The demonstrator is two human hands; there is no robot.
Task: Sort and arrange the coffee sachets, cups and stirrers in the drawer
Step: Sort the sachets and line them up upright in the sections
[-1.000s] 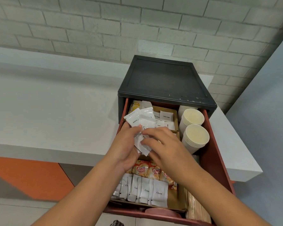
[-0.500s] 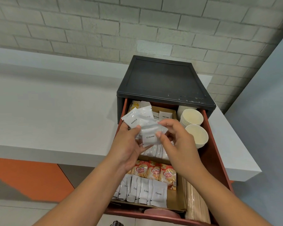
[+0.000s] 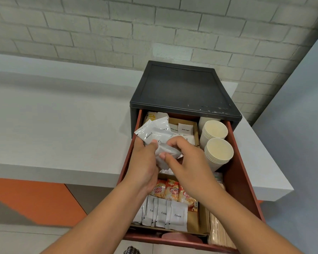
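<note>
The red drawer point(image 3: 243, 173) is pulled out of a dark grey cabinet point(image 3: 182, 88). Over its middle my left hand point(image 3: 145, 162) grips a fanned bunch of white cream sachets point(image 3: 154, 132). My right hand point(image 3: 187, 162) pinches one blurred white sachet point(image 3: 168, 150) against that bunch. Below my hands lie Coffee mate sachets point(image 3: 170, 191) and a row of white cream sachets point(image 3: 165, 213). Two stacks of paper cups point(image 3: 218, 149) stand at the drawer's right. Wooden stirrers point(image 3: 219, 230) lie along the right front. White sugar sachets point(image 3: 184, 128) sit in a cardboard tray at the back.
The cabinet stands on a pale grey counter point(image 3: 53, 125) against a white brick wall point(image 3: 154, 30). A grey wall point(image 3: 301, 116) rises to the right. An orange panel point(image 3: 29, 200) shows under the counter's front edge.
My right hand has brought its sachet down and left against the bunch in my left hand. The left hand has barely moved.
</note>
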